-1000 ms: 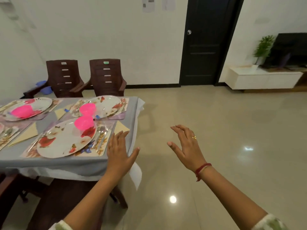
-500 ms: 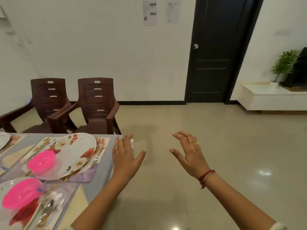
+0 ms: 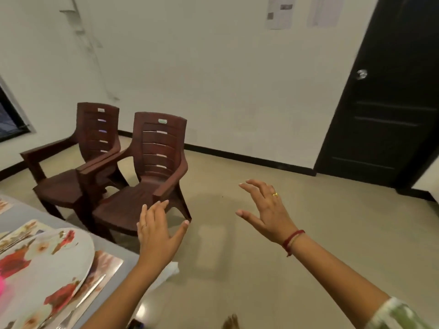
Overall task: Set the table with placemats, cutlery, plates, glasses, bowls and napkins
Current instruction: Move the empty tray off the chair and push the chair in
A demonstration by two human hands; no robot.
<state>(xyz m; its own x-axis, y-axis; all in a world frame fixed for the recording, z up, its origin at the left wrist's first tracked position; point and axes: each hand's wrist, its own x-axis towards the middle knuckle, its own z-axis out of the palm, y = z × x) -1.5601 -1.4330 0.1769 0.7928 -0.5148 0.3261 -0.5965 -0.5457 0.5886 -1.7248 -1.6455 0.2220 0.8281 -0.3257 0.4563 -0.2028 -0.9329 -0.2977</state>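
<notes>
A white plate with red flowers (image 3: 45,262) lies on a floral placemat (image 3: 108,263) at the lower left, on the grey-clothed table (image 3: 129,255). A piece of silver cutlery (image 3: 91,289) lies on the mat beside the plate. A sliver of a pink bowl (image 3: 2,284) shows at the left edge. My left hand (image 3: 155,230) hovers past the table corner, fingers spread, holding nothing. My right hand (image 3: 267,212) is raised over the floor, fingers spread and slightly bent, also holding nothing.
Two brown plastic armchairs (image 3: 152,167) stand side by side against the white wall, just beyond the table corner. A black door (image 3: 389,110) is at the right. Beige tiled floor (image 3: 261,269) lies under my hands.
The view has swung up and toward the chairs, which now look much closer. The table has slid to the lower left. Both hands stay open and spread in front of me.
</notes>
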